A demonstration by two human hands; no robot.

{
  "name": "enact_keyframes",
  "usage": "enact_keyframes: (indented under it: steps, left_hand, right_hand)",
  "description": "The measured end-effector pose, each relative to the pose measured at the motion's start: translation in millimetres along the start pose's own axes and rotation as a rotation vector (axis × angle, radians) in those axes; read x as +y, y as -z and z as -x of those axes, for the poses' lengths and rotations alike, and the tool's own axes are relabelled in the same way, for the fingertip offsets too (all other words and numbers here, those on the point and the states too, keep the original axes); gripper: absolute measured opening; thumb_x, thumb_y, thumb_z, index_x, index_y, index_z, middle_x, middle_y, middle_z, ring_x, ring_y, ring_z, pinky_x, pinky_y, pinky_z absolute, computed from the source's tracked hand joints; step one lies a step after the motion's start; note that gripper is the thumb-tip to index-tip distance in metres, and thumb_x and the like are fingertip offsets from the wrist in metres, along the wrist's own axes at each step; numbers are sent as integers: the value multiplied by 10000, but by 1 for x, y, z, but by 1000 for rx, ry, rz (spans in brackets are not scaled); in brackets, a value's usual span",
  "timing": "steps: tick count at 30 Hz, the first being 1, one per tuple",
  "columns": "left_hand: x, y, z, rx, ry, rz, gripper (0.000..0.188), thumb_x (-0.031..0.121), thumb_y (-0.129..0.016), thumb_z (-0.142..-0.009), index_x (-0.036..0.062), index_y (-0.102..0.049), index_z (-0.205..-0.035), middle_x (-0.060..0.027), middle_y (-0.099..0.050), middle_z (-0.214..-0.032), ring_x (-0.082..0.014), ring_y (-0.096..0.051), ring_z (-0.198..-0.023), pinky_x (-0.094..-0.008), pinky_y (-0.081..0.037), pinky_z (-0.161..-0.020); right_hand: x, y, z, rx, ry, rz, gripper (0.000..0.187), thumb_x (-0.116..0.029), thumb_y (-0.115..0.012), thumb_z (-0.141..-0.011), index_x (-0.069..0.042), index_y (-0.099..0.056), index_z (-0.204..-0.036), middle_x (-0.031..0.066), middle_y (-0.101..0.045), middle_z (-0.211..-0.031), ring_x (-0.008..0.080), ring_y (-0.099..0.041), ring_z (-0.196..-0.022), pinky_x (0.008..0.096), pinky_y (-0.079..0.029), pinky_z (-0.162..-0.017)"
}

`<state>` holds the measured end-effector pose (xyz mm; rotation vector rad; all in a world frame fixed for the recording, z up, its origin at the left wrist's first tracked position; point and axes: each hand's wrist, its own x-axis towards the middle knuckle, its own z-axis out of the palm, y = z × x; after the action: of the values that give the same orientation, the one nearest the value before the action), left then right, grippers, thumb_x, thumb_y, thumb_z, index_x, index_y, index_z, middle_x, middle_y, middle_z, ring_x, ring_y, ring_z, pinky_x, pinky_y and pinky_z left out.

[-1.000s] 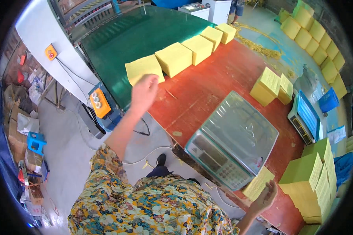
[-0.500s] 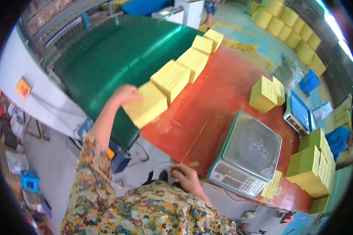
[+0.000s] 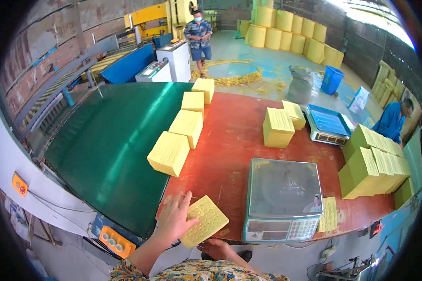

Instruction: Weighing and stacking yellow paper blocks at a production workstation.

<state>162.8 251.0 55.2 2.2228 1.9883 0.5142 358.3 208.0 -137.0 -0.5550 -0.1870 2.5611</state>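
Before me, at the table's near edge, is a square stack of yellow embossed paper (image 3: 204, 222), tilted, its patterned top facing up. My left hand (image 3: 172, 219) is at its left side, thumb lapping over the edge and fingers stretched along it. Below the stack's near corner, my right hand (image 3: 216, 248) has its fingers bent against the underside, partly hidden by it. Just right of them stands a scale (image 3: 284, 192) with a bare grey platform. A row of yellow paper stacks (image 3: 169, 152) lines the border between the green conveyor belt (image 3: 112, 136) and the red table (image 3: 229, 140).
More paper stacks (image 3: 278, 127) stand beside a second scale (image 3: 327, 122) with a blue tray; a larger pile (image 3: 368, 171) is at right. A yellow sheet (image 3: 328, 214) lies by the near scale. One person (image 3: 199, 35) stands far off; another (image 3: 393, 119) is at right.
My left hand has brought the nearest paper stack off the row, toward me and to the right. My right hand is now beneath it. The view has tilted up, showing more of the room.
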Motion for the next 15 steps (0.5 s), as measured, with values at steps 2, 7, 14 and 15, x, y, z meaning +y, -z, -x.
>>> enact_keyframes:
  steps: [2, 7, 14, 15]
  left_hand:
    - [5, -7, -1, 191, -97, -169, 680, 394, -709, -839, 29, -467, -1358, -219, -648, -1063, -375, -624, -1041, -482, -493, -893]
    - [-12, -34, 4, -93, 197, 234, 622, 393, -598, -926, 41, -440, -1415, -240, -628, -1181, -391, -603, -1120, -473, -483, -929]
    - [-27, -47, 35, -191, 511, 1119, 505, 335, -513, -992, 35, -479, -1398, -123, -649, -1210, -254, -635, -1104, -380, -499, -928]
    - [17, -19, 17, -388, 844, 1414, 472, 306, -526, -994, 35, -501, -1380, -49, -644, -1177, -186, -627, -1074, -318, -521, -866]
  right_hand:
    - [0, 1, 2, -16, -2, -52, 582, -243, -633, -906, -40, -440, -1416, 97, -503, -1433, 267, -431, -1346, 463, -283, -1158]
    - [-3, -13, 13, -6, 26, -30, 581, -182, -619, -913, -10, -398, -1422, 144, -518, -1392, 287, -489, -1297, 451, -349, -1133]
    - [-41, -75, 76, 145, 414, 1263, 531, 20, -522, -864, -28, -463, -1390, 176, -652, -1154, 293, -641, -1070, 390, -508, -918]
    - [-57, -93, 93, 266, 447, 1382, 468, 8, -587, -839, -19, -517, -1301, 180, -664, -1057, 346, -658, -970, 419, -528, -809]
